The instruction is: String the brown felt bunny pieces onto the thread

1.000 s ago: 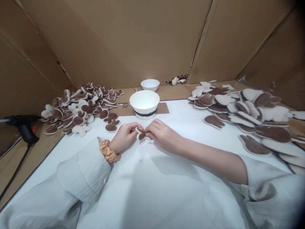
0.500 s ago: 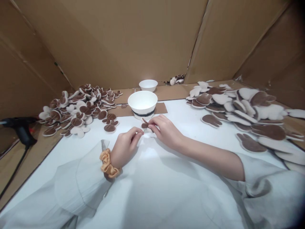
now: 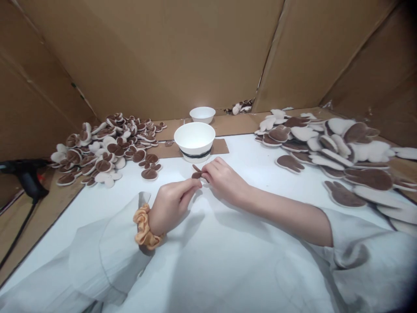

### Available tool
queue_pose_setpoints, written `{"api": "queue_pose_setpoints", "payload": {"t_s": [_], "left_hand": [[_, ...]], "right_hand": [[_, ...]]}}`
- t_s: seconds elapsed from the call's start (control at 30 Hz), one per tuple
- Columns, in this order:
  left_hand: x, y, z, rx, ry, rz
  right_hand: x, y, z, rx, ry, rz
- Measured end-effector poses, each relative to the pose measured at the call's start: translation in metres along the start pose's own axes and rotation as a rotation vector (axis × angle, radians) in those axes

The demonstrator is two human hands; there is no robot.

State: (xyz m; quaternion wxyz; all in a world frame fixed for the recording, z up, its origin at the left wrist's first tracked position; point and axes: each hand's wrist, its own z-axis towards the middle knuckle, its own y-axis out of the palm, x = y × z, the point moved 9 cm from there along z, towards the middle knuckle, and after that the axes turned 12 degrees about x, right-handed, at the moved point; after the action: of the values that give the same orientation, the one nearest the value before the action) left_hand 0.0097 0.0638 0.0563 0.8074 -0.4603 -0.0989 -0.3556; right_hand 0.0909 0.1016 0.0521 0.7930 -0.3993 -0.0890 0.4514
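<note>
My right hand (image 3: 224, 180) pinches a small brown fabric piece (image 3: 196, 173) just in front of a white bowl (image 3: 194, 140). My left hand (image 3: 172, 202) lies close beside it on the white table (image 3: 97, 204), fingers pressed together and pointing at the piece; whether they hold anything is hidden. An orange scrunchie (image 3: 144, 227) sits on my left wrist.
A heap of small brown and cream bunny-shaped pieces (image 3: 104, 150) lies at the left. Larger bunny-shaped pieces (image 3: 339, 150) are piled at the right. A second white bowl (image 3: 202, 114) stands behind the first. A black glue gun (image 3: 24, 174) rests at the far left. Cardboard walls surround the table.
My right hand has lifted the brown piece up toward the bowl. My left hand has let go of it and drawn back toward me.
</note>
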Motion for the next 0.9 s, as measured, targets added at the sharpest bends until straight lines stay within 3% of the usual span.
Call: {"api": "queue_pose_setpoints", "payload": {"t_s": [0.27, 0.43, 0.67, 0.8, 0.9], "left_hand": [[-0.019, -0.015, 0.020, 0.090, -0.039, 0.027], [-0.030, -0.009, 0.024, 0.061, 0.004, 0.058], [-0.040, -0.004, 0.023, 0.033, -0.020, 0.025], [-0.032, -0.005, 0.017, 0.044, 0.057, 0.073], [-0.014, -0.001, 0.008, 0.040, 0.193, 0.111]], "right_hand": [[-0.042, 0.001, -0.009, 0.045, -0.504, -0.189], [-0.056, -0.004, -0.015, 0.105, -0.650, -0.183], [-0.053, -0.027, -0.011, 0.259, -0.592, -0.097], [-0.033, -0.040, -0.002, 0.353, -0.392, -0.023], [-0.017, -0.039, 0.003, 0.341, -0.251, -0.030]]}}
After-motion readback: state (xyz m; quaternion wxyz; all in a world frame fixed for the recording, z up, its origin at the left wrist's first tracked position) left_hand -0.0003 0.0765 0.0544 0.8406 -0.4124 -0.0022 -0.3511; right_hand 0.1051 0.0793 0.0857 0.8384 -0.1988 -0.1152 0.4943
